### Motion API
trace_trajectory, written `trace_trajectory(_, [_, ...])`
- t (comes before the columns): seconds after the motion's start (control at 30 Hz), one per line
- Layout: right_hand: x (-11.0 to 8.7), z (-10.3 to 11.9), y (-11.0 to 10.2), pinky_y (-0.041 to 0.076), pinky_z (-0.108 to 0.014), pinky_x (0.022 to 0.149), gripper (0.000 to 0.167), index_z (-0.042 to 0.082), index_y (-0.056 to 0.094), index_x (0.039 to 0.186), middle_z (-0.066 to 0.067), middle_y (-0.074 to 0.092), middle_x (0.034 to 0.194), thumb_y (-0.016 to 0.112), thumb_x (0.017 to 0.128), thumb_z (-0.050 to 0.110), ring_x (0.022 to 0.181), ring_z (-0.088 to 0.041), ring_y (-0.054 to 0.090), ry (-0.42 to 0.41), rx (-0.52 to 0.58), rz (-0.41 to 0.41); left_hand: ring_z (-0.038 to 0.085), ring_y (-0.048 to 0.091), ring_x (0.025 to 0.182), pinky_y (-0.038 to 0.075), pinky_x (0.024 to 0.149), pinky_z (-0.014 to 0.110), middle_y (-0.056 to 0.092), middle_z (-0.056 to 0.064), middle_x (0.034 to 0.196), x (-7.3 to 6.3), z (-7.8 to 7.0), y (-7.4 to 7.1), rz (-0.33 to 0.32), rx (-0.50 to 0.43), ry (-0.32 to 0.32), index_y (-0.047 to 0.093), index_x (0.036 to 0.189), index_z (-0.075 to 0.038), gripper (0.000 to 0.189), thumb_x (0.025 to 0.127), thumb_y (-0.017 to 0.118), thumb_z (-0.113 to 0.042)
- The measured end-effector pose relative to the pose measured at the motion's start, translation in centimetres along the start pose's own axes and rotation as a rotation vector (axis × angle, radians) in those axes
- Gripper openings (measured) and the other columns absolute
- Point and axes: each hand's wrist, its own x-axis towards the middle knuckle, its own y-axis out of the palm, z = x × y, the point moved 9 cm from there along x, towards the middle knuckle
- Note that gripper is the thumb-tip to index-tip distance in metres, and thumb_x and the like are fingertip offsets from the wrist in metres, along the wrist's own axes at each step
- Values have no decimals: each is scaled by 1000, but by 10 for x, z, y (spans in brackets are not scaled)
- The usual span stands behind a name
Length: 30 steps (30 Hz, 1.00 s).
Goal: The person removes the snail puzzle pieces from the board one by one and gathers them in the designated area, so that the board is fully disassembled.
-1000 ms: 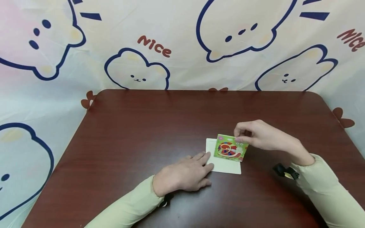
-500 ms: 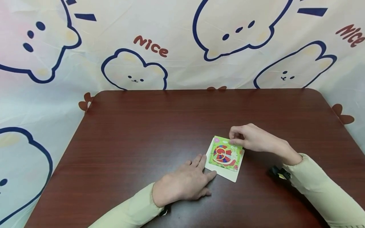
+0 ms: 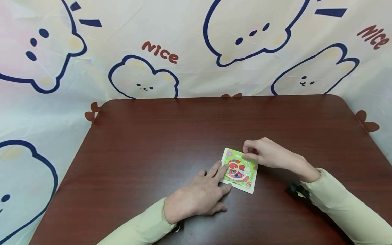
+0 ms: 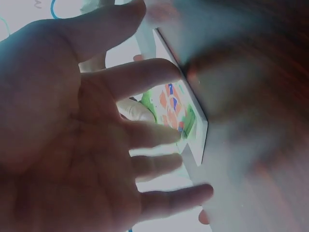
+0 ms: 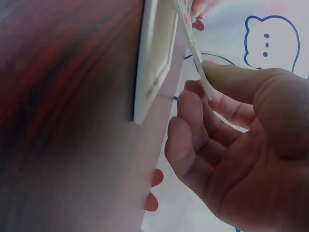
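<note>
My right hand [image 3: 272,153] pinches the top right corner of a square green picture card [image 3: 245,181] with a red snail-like drawing, thumb on the printed side. The card lies over a shallow white tray [image 5: 159,43]. In the right wrist view the near end of the card [image 5: 198,55] is raised and tilted above the tray's recessed bed. My left hand [image 3: 199,194] lies with fingers spread at the tray's left side. One of its fingertips overlaps the card's left edge in the head view. The left wrist view shows its palm and straight fingers [image 4: 154,135] by the tray's rim.
Both hands work over a dark brown wooden table [image 3: 153,136]. Behind it hangs a pale cloth backdrop [image 3: 196,41] with cartoon outlines. A black wrist camera [image 3: 297,190] sits under the right sleeve.
The card has come down and to the left, lining up with the white tray. The tray has turned clockwise under it. My left fingertips now reach over the card's edge.
</note>
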Motion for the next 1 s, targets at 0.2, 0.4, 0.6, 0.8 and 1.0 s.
trace_trajectory(0.2, [-38, 31, -5, 54, -34, 68, 24, 15, 71, 108, -2, 70, 102, 72, 89, 31, 87, -16, 60, -59, -350, -64, 21, 27, 150, 41, 111, 44, 27, 7, 162, 2, -5, -1, 15, 2, 80, 48, 146, -28, 60, 94, 56, -56])
trace_trajectory(0.4, [-69, 63, 33, 51, -52, 95, 44, 13, 61, 132, -10, 56, 143, 60, 97, 39, 130, -31, 53, -227, -311, 152, 20, 25, 151, 40, 112, 44, 23, 7, 164, 1, -4, 0, 58, -47, 65, 46, 147, -27, 63, 93, 56, -57])
trace_trajectory(0.6, [-70, 70, 43, 50, -55, 94, 42, 14, 64, 129, -11, 54, 145, 62, 95, 39, 132, -33, 52, -253, -378, 146, 20, 45, 139, 42, 111, 39, 46, 5, 150, 11, 5, -16, -36, -131, 115, 46, 145, -17, 54, 99, 52, -45])
trace_trajectory(0.8, [-69, 79, 45, 53, -52, 91, 44, 11, 64, 129, -14, 55, 143, 66, 93, 36, 131, -34, 53, -275, -410, 104, 20, 17, 153, 27, 120, 49, 18, 9, 165, 31, 24, -15, 95, -69, -35, 29, 155, -12, 64, 103, 41, -48])
trace_trajectory(1.0, [-70, 73, 48, 49, -55, 98, 48, 11, 61, 134, -15, 49, 149, 65, 93, 37, 138, -36, 46, -207, -318, 188, 22, 3, 155, 17, 123, 50, 3, 11, 167, 33, 16, 2, 159, -58, -62, 17, 158, -10, 75, 101, 47, -48])
